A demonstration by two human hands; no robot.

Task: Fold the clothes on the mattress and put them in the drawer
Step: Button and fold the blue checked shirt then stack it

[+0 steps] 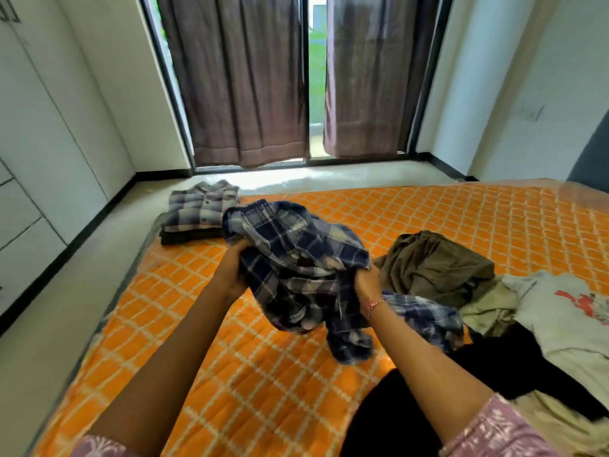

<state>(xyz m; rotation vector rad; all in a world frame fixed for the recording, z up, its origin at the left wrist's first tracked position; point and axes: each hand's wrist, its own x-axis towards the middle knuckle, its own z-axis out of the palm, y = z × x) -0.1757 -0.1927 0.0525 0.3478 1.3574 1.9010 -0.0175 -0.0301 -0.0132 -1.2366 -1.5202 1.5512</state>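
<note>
A crumpled dark blue plaid shirt (296, 268) hangs above the orange quilted mattress (250, 384). My left hand (232, 268) grips its left side and my right hand (365, 285) grips its right side, fingers buried in the cloth. One end of the shirt trails down to the mattress behind my right forearm. A folded stack topped by a grey plaid shirt (201, 206) lies at the mattress's far left corner. To the right lies an unfolded heap: an olive garment (438, 262), a white printed shirt (566, 308) and black cloth (514, 361).
White wardrobe with drawer fronts (19, 219) lines the left wall, across a strip of pale floor (66, 308). Brown curtains (237, 80) hang over a window straight ahead. A white wall stands on the right.
</note>
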